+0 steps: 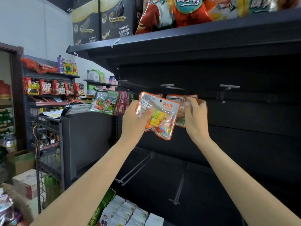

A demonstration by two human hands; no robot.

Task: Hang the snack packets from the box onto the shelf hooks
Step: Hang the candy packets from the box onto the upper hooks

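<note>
Orange-edged snack packets [160, 115] sit in the left hand [135, 118], a small stack held tilted in front of the black shelf back, the thumb curled over the clear left part of the front packet. How many lie behind the front one is hard to tell; only thin edges show. Just right of those fingers, a second orange-edged packet [180, 110] is pinched at its top by the right hand [195, 116], whose curled fingers cover most of the packet's upper edge. That hand is blurred, and whether the packet's hole is on a hook cannot be made out.

Above the right fingers a grey hook [171, 86] juts from the dark panel; another hook [228, 88] stands well to their right, bare. Left of the left hand, a row of green-edged candy packets [105, 103] hangs in a tight bunch, the rear ones mostly hidden.

Below both forearms two lower hooks [136, 167] reach forward into open dark space. Under the left forearm an open carton [104, 204] holds upright rows of white sachets [130, 212], cut off by the bottom edge. A cardboard box [9, 207] with shiny packets is clipped at the lower left corner. Overhead, the top shelf [179, 36] carries wafer boxes [114, 20] and chip bags [179, 10], cropped at the top.
</note>
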